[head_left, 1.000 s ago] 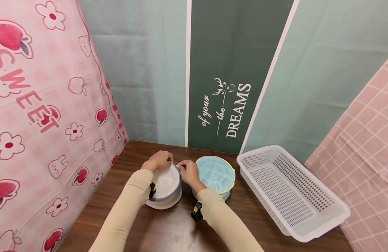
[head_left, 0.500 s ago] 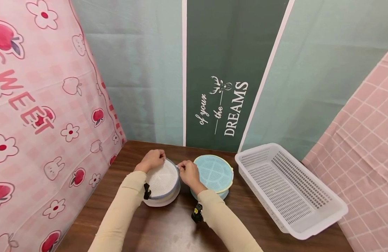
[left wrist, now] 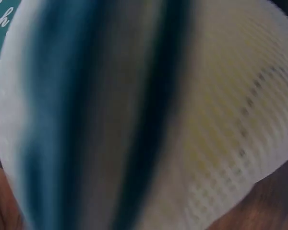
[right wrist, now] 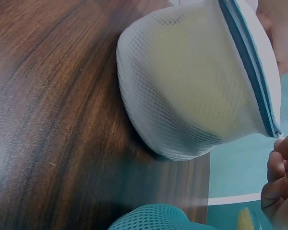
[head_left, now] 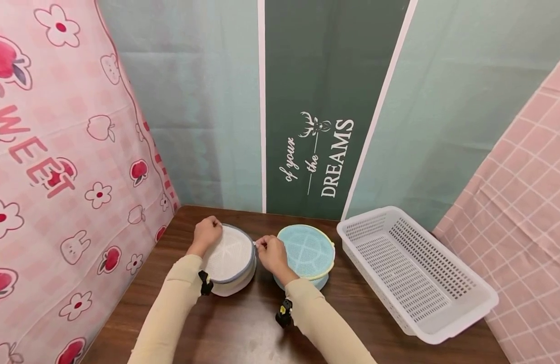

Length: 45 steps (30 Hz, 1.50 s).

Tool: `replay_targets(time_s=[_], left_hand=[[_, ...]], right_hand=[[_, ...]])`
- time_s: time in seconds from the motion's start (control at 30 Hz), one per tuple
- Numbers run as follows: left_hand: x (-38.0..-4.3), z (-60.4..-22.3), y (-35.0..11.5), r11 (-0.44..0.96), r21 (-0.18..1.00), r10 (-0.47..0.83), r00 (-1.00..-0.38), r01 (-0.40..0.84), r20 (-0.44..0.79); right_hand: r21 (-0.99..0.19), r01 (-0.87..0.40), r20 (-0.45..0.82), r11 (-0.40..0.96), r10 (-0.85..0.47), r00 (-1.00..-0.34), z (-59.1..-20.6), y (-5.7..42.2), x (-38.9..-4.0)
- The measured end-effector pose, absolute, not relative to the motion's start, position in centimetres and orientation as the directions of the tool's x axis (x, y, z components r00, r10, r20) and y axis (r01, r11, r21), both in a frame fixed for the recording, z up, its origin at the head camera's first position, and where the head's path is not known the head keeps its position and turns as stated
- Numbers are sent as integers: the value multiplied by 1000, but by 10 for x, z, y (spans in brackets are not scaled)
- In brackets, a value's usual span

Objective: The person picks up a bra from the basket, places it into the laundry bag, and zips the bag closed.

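Observation:
A round white mesh laundry bag (head_left: pixel 228 254) with a blue zipper (head_left: pixel 234 278) around its top stands on the wooden table. At its back left rim, my left hand (head_left: pixel 207 234) holds the edge with curled fingers. My right hand (head_left: pixel 272 253) pinches the small zipper pull (head_left: pixel 255 244) at the right side of that rim. Something yellowish (right wrist: pixel 194 76) shows through the mesh wall in the right wrist view. In the left wrist view the blue zipper band (left wrist: pixel 62 120) is blurred and close, with fingers (left wrist: pixel 1 201) at the left edge.
A light blue mesh laundry bag (head_left: pixel 306 250) with yellow trim stands just right of the white one, partly behind my right hand. A white plastic basket (head_left: pixel 448 331) sits further right. Printed cloths hang behind the table (head_left: pixel 243 328) and along both sides.
My left hand has moved left along the white bag's rim, away from my right hand. The right hand keeps its pinch at the zipper pull. The camera view has shifted slightly.

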State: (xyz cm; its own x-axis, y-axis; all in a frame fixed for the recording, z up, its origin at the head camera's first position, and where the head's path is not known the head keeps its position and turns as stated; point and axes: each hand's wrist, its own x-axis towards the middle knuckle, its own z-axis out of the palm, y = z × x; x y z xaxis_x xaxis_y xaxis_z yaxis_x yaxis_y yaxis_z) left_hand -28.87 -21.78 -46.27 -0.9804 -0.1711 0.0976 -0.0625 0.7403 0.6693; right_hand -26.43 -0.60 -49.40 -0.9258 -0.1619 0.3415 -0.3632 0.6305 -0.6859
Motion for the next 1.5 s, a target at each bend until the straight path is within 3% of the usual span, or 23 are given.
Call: replay_targets(time_s=[0.3,0.53,0.73,0.9,1.13,1.3,1.5], left_hand=[[-281,-470,-223,588,774,-468,-879,-236,88],[-273,-478,-227,496,819,-516,-856,-288,12],[-266,-482,-225,483,828,-540,-842,-284,26],[-265,-478,-226,517,807,-501,-865,-284,17],[-268,-471,-229,640,713,-351,-934,-285,-58],[-272,-460,-220,764,615,-264,-964,-193,25],[-276,-450,-204,891,455,-72,-984,10,163]], right_hand=[[-678,-386,365,626,-169,-916,-497,-6,-255],[-680,-389,368,621,-170,-914,-501,-7,-250],[-697,-387,369,603,-161,-915,-503,-7,-250],[-705,-403,386,583,-161,-908,-503,-6,-251],[-694,-427,410,580,-169,-896,-502,-5,-254],[-685,-436,414,584,-181,-892,-502,-5,-256],[-685,-432,402,587,-191,-896,-501,-5,-258]])
